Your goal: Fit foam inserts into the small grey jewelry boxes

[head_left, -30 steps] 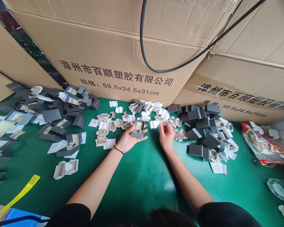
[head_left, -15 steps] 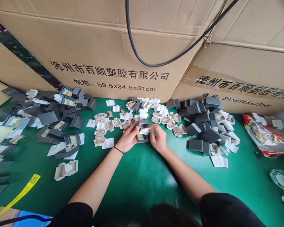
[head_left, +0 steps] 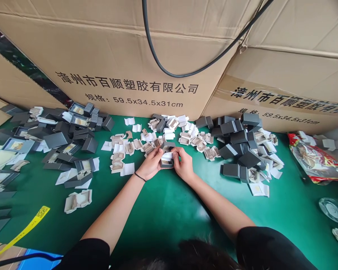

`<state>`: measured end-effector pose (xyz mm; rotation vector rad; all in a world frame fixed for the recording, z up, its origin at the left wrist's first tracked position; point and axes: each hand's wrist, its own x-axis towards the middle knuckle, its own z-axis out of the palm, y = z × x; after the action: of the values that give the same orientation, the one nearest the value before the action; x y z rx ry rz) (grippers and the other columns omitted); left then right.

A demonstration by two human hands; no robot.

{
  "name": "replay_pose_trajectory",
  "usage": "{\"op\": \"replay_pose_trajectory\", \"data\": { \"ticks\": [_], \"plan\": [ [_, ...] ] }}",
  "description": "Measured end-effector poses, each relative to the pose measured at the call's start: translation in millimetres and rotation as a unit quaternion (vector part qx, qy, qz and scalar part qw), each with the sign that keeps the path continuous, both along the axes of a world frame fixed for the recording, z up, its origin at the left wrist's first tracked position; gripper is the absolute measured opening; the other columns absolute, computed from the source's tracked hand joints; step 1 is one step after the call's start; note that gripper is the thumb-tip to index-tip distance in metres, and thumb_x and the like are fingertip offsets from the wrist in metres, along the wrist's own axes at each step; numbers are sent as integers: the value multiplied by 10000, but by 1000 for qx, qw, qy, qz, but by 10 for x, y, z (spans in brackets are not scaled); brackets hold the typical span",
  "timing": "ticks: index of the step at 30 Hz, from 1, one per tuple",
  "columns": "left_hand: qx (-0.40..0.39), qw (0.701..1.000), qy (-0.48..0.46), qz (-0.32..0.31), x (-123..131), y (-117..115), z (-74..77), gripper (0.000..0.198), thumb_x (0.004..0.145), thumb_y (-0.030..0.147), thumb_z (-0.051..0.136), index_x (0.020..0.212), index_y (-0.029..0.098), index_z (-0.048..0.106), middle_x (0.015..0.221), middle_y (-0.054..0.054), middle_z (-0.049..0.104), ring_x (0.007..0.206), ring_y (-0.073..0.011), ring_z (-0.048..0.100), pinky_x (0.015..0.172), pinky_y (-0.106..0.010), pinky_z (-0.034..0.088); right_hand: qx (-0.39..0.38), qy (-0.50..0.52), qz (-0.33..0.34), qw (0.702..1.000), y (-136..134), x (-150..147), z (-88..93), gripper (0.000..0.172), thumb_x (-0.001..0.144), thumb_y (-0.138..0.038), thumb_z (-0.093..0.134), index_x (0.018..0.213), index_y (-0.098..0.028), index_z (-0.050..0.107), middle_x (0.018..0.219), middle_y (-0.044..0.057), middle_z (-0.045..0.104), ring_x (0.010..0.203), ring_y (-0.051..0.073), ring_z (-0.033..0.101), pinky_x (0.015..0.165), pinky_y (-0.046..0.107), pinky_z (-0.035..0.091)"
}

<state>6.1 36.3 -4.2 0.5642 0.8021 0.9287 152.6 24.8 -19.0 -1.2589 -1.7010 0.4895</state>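
Observation:
My left hand (head_left: 150,164) and my right hand (head_left: 183,163) meet over a small open grey box (head_left: 167,162) at the middle of the green table (head_left: 163,210). Both hands grip the box from either side. A white insert (head_left: 167,155) lies in the box under my fingertips. My left wrist wears a thin black band.
Grey boxes lie heaped at the left (head_left: 59,138) and at the right (head_left: 239,150). White and beige inserts (head_left: 121,153) are scattered between them. Large cardboard cartons (head_left: 124,56) wall off the back. A red bag (head_left: 315,165) and a clear lid (head_left: 334,210) sit far right.
My right hand came left from the scattered inserts with a white piece and joined my left hand at the box. The open box is now held between both hands.

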Motion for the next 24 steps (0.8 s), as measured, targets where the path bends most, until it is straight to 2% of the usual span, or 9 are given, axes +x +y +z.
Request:
{"op": "replay_pose_trajectory", "data": {
  "ticks": [4,8,13,18,24],
  "plan": [
    [-5,1000,-8,-7,0,-8,-2,273,846,402,562,1022,196,597,1003,-58,647,1017,-225,591,875,-391,504,32,-7,22,999,14,7,16,202,931,-262,353,873,-210,540,811,41,629,725,146,588,664,263,475],
    [12,1000,-10,-2,6,-10,-53,281,806,415,613,996,208,606,984,-44,649,1021,-220,585,881,-356,493,99,-58,33,993,19,44,25,159,913,-202,407,871,-202,560,797,37,634,708,140,550,646,256,459],
    [25,1000,-4,12,20,-7,-104,306,767,445,649,927,189,598,897,-17,644,972,-179,593,869,-314,481,178,-155,-18,971,30,107,15,93,872,-197,529,883,-210,620,830,35,638,769,150,511,687,252,441],
    [40,999,-15,-4,21,-10,-98,319,771,428,652,996,206,606,963,-20,646,982,-169,589,841,-290,484,168,-217,-44,961,50,130,12,137,884,-248,538,895,-223,672,719,30,585,715,153,471,649,250,413],
    [41,999,-18,-6,21,-19,-70,387,758,426,669,1077,220,595,1009,-30,643,975,-170,590,815,-283,489,177,-210,-44,961,60,129,5,160,876,-237,558,937,-238,706,711,29,586,706,147,462,630,232,406]
  ]
}}
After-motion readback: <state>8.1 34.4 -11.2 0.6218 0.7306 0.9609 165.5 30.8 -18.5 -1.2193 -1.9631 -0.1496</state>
